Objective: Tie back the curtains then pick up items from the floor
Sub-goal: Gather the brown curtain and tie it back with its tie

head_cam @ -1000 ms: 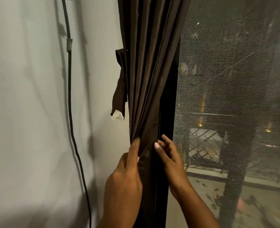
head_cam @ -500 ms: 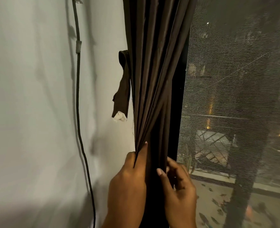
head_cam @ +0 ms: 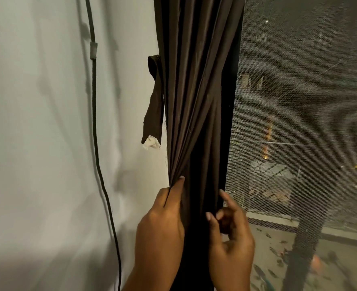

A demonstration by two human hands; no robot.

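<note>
Two hands were at one curtain [head_cam: 194, 91]. The left hand [head_cam: 162, 223] pinched the gathered left edge of the folds between thumb and fingers, with the thumb tip pointing up and the cloth edge running down through the grasp. The right hand [head_cam: 230, 238] was at the curtain's right edge; its index finger reached up along that edge, its thumb lay against the dark cloth, and the remaining fingers were curled toward the palm. Whether this hand actually grasped any cloth could not be told, as the contact was dark and slightly blurred.

The curtain, dark brown, hung in many narrow vertical pleats drawn together toward the left hand, and stood between a pale wall [head_cam: 37, 143] on the left and a mesh screen [head_cam: 299, 101] on the right. One tieback strap [head_cam: 154, 110] of the same brown cloth hung loose beside the curtain's left edge, touching the wall, with one white tag [head_cam: 151, 142] at its lower end. It was not wrapped round the curtain.

One black cable [head_cam: 95, 143] ran down the wall, well left of the strap, held by one small pale clip [head_cam: 93, 51]. Through the screen a night street with a few lamps showed dimly. One dark window frame [head_cam: 230, 122] stood between curtain and screen.
</note>
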